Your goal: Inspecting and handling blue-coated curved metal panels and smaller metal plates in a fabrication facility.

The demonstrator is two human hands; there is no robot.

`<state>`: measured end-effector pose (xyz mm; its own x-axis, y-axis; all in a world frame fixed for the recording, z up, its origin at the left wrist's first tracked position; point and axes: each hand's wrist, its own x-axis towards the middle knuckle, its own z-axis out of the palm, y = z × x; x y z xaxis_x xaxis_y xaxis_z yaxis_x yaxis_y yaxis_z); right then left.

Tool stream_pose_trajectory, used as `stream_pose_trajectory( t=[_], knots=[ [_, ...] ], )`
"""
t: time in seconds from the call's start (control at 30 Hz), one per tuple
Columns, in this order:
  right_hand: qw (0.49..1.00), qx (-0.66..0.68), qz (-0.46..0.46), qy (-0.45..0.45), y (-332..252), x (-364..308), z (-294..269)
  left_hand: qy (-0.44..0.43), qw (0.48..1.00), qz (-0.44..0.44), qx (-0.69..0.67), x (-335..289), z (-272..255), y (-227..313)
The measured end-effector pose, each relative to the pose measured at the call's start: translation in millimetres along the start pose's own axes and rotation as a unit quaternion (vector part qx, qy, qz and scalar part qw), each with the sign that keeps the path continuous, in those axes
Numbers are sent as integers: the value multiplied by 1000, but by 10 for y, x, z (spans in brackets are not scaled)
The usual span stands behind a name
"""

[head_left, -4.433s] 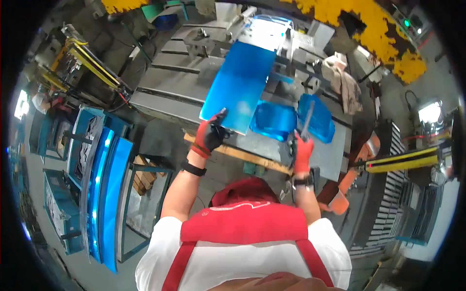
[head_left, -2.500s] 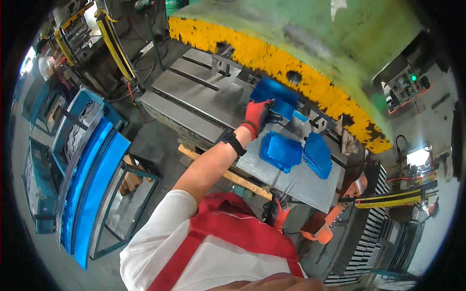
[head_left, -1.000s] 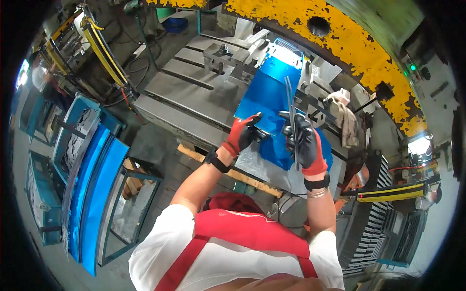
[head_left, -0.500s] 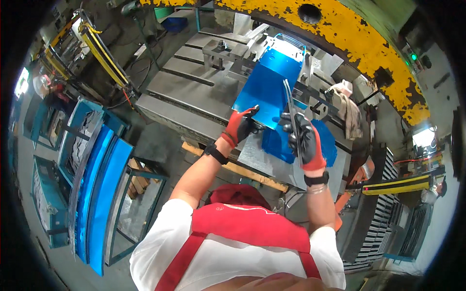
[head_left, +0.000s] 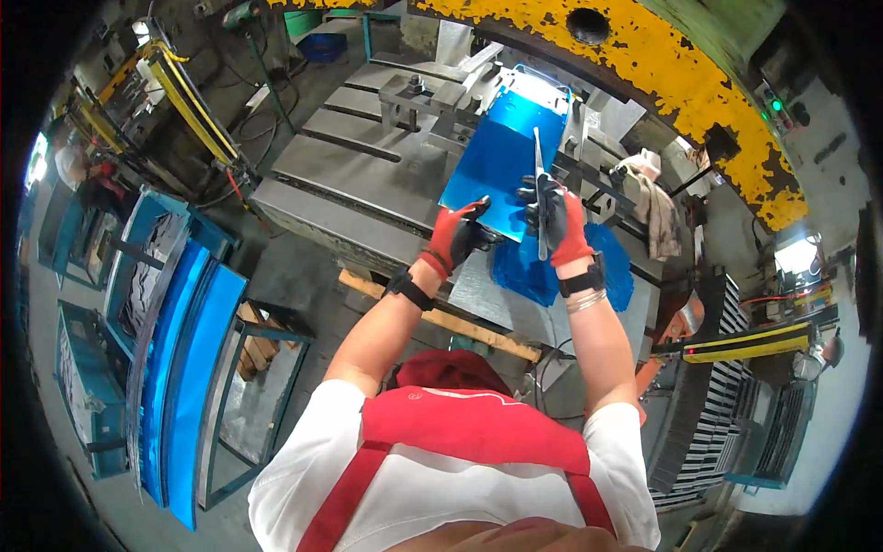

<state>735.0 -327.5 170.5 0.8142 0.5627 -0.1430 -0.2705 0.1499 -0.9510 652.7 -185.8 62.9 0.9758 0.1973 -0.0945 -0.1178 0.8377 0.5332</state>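
A flat blue-coated metal sheet (head_left: pixel 504 156) lies tilted over the grey press bed (head_left: pixel 359 175), its far end under the yellow press frame (head_left: pixel 681 74). My left hand (head_left: pixel 457 232), in a red and black glove, grips the sheet's near left corner. My right hand (head_left: pixel 555 219), gloved the same, holds the sheet's near right edge together with a thin metal rod (head_left: pixel 539 189) that stands along that edge. Formed blue parts (head_left: pixel 526 271) lie on the bed just below my hands.
A rack of upright blue sheets (head_left: pixel 184 350) stands at my left on the floor. A wooden beam (head_left: pixel 441 317) runs along the bed's front. A rag (head_left: pixel 648 198) hangs at the right. Yellow guard rails (head_left: pixel 189 101) stand at the far left, another (head_left: pixel 745 345) at the right.
Earlier my left hand alone reached to the press; then both hands took the blue sheet. Over the last second the sheet has slid farther away, toward the press.
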Motion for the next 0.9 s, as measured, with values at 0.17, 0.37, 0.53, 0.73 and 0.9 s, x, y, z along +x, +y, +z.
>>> stream_pose_trajectory(
  t=[0.17,0.37,0.53,0.73,0.9],
  knots=[
    [995,-5,-76,61,62,38,81,15,1000,-8,23,-11,56,15],
    [994,10,-84,75,-15,-770,62,20,1000,-20,6,-3,187,86],
    [992,-6,-37,118,50,-1633,-360,-22,997,-55,45,-138,400,288],
    [985,-20,79,151,458,-2063,-699,-30,997,-49,52,-140,448,316],
    [990,-42,72,110,829,-1735,-833,-30,998,-22,48,-158,553,261]
  ],
)
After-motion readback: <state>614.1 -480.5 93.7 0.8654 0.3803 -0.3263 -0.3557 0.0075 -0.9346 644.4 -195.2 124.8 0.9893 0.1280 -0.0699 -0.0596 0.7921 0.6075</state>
